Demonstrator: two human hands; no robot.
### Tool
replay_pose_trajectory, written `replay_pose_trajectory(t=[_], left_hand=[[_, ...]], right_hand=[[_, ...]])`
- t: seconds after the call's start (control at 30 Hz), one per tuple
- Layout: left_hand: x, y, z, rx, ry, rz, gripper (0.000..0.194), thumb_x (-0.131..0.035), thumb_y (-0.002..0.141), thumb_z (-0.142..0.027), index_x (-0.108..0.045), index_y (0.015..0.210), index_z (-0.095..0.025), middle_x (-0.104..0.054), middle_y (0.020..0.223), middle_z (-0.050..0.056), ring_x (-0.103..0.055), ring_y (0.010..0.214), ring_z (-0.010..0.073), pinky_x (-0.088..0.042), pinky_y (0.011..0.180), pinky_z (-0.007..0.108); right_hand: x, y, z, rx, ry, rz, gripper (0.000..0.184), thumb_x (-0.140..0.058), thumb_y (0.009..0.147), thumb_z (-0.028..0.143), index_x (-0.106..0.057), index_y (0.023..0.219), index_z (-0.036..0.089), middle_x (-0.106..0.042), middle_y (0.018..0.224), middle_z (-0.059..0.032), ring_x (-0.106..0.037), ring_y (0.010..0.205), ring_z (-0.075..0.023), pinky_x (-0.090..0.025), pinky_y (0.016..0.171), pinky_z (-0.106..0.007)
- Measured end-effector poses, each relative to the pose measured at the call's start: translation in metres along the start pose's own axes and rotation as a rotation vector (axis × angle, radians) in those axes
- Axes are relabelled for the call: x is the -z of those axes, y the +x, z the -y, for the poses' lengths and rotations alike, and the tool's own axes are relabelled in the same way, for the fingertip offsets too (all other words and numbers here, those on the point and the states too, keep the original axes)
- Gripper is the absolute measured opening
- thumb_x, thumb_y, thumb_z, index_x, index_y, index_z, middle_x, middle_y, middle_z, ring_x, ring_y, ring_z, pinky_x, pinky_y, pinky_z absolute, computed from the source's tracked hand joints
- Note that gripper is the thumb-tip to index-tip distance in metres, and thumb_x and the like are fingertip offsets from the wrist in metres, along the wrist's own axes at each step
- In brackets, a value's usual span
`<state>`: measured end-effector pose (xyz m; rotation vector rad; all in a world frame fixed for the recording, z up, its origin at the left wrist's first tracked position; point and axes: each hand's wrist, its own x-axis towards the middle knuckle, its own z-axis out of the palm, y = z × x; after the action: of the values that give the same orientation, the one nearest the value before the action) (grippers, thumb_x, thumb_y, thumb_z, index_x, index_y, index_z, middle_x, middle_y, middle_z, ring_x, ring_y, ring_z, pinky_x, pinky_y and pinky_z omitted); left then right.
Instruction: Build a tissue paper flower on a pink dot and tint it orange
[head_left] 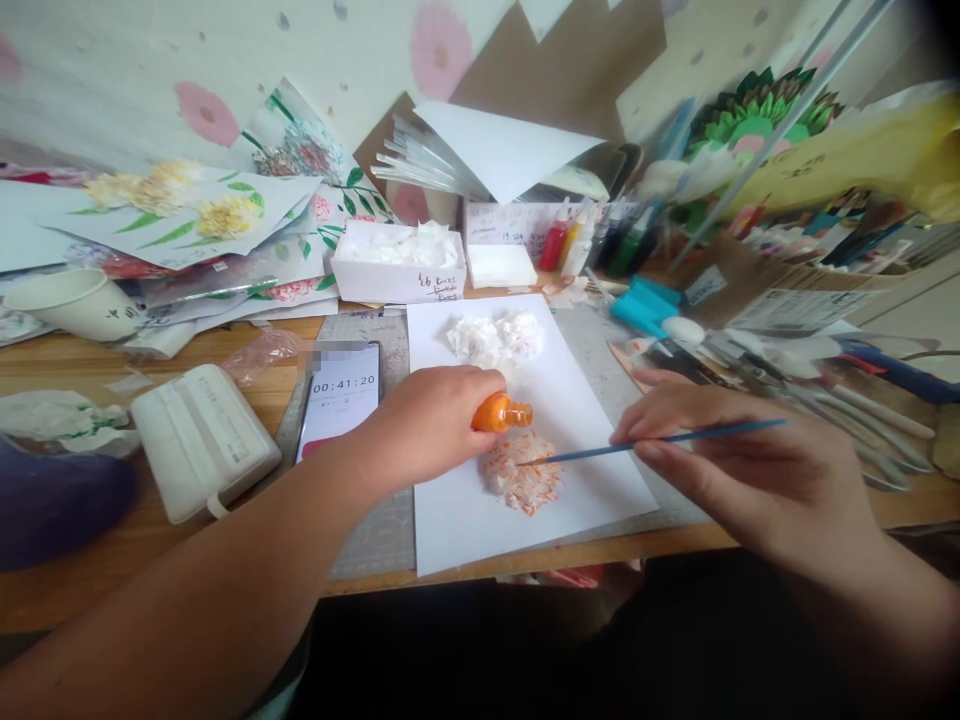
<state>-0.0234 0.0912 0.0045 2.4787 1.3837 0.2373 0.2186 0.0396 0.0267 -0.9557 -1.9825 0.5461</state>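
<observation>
My left hand (431, 420) is wrapped around a small bottle of orange paint (495, 412), tipped sideways with its neck pointing right. Between the fingertips of my right hand (735, 460) is a thin blue paintbrush (600, 453). The brush tip touches, or hovers just over, a crumpled tissue-paper flower (525, 485) marked with orange strokes. That flower lies on a white sheet of paper (457, 530). Two white crumpled flowers (495, 335) rest farther up the same sheet. My left hand hides part of the bottle.
Left of the sheet lie a phone (341, 385) showing a timer and a white power bank (202, 440). Behind stands a box of tissue scraps (397, 262), with paint bottles (577, 240) to its right. Tools (817, 400) and a cardboard box (795, 280) crowd the right side.
</observation>
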Motion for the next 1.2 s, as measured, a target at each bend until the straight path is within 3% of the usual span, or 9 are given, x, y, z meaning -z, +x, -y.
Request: replay_pose_trajectory(t=[0.23, 0.47, 0.6, 0.67, 0.77, 0.87, 1.03, 1.2], left_hand=[[0.001, -0.001, -0.001, 0.008, -0.031, 0.012, 0.009, -0.055, 0.075, -0.032, -0.053, 0.077, -0.023, -0.058, 0.075, -0.005, -0.052, 0.068, 0.0142, -0.031, 0.058, 0.025], [0.001, 0.000, -0.001, 0.041, -0.045, 0.020, 0.009, -0.056, 0.074, -0.031, -0.055, 0.079, -0.024, -0.058, 0.075, -0.004, -0.052, 0.069, 0.0146, -0.030, 0.058, 0.025], [0.002, -0.001, 0.000, 0.047, -0.057, 0.025, 0.009, -0.057, 0.074, -0.031, -0.055, 0.079, -0.024, -0.059, 0.076, -0.004, -0.053, 0.070, 0.0145, -0.031, 0.058, 0.025], [0.002, 0.000, 0.000, 0.050, -0.060, 0.027, 0.009, -0.056, 0.075, -0.031, -0.056, 0.080, -0.023, -0.059, 0.077, -0.003, -0.053, 0.070, 0.0146, -0.031, 0.058, 0.025], [0.003, -0.001, -0.001, 0.053, -0.062, 0.035, 0.013, -0.056, 0.075, -0.034, -0.056, 0.081, -0.023, -0.059, 0.078, -0.002, -0.053, 0.071, 0.0156, -0.031, 0.059, 0.026], [0.004, -0.001, -0.002, 0.040, -0.045, 0.035, 0.014, -0.056, 0.076, -0.035, -0.056, 0.081, -0.023, -0.059, 0.078, -0.002, -0.053, 0.070, 0.0158, -0.031, 0.059, 0.026], [0.003, -0.001, -0.002, 0.029, -0.008, 0.027, 0.012, -0.056, 0.076, -0.034, -0.055, 0.078, -0.022, -0.059, 0.075, -0.002, -0.053, 0.069, 0.0157, -0.030, 0.057, 0.026], [0.002, 0.000, 0.000, 0.005, -0.014, 0.011, 0.014, -0.058, 0.075, -0.035, -0.056, 0.081, -0.023, -0.060, 0.076, -0.002, -0.053, 0.069, 0.0158, -0.030, 0.058, 0.026]], right_hand=[[0.000, 0.003, -0.007, -0.003, -0.008, 0.016, 0.014, -0.065, 0.075, 0.015, -0.063, 0.084, 0.027, -0.070, 0.077, 0.0034, -0.067, 0.073, -0.0149, -0.041, 0.101, -0.040], [-0.002, 0.005, -0.015, -0.107, 0.058, -0.028, 0.008, -0.068, 0.075, 0.021, -0.064, 0.080, 0.026, -0.070, 0.077, 0.0034, -0.067, 0.077, -0.0145, -0.042, 0.100, -0.038], [-0.003, 0.007, -0.015, -0.182, 0.120, -0.117, 0.002, -0.067, 0.076, 0.025, -0.065, 0.076, 0.025, -0.069, 0.076, 0.0019, -0.065, 0.075, -0.0142, -0.052, 0.083, -0.031], [-0.003, 0.007, -0.015, -0.195, 0.124, -0.065, 0.002, -0.067, 0.076, 0.026, -0.065, 0.076, 0.025, -0.069, 0.076, 0.0012, -0.065, 0.075, -0.0149, -0.053, 0.075, -0.028], [-0.003, 0.007, -0.016, -0.189, 0.092, 0.009, 0.004, -0.068, 0.075, 0.027, -0.065, 0.077, 0.025, -0.070, 0.076, 0.0004, -0.065, 0.075, -0.0161, -0.054, 0.071, -0.028], [-0.004, 0.008, -0.016, -0.185, 0.108, -0.063, 0.004, -0.069, 0.074, 0.027, -0.065, 0.076, 0.025, -0.069, 0.074, 0.0008, -0.065, 0.074, -0.0163, -0.054, 0.070, -0.029], [-0.006, 0.009, -0.018, -0.186, 0.087, -0.018, 0.004, -0.069, 0.074, 0.026, -0.066, 0.076, 0.025, -0.069, 0.074, 0.0007, -0.065, 0.075, -0.0169, -0.054, 0.069, -0.029], [-0.004, 0.008, -0.020, -0.229, 0.069, -0.083, 0.004, -0.069, 0.074, 0.029, -0.067, 0.075, 0.026, -0.069, 0.074, 0.0008, -0.065, 0.073, -0.0166, -0.054, 0.069, -0.030]])
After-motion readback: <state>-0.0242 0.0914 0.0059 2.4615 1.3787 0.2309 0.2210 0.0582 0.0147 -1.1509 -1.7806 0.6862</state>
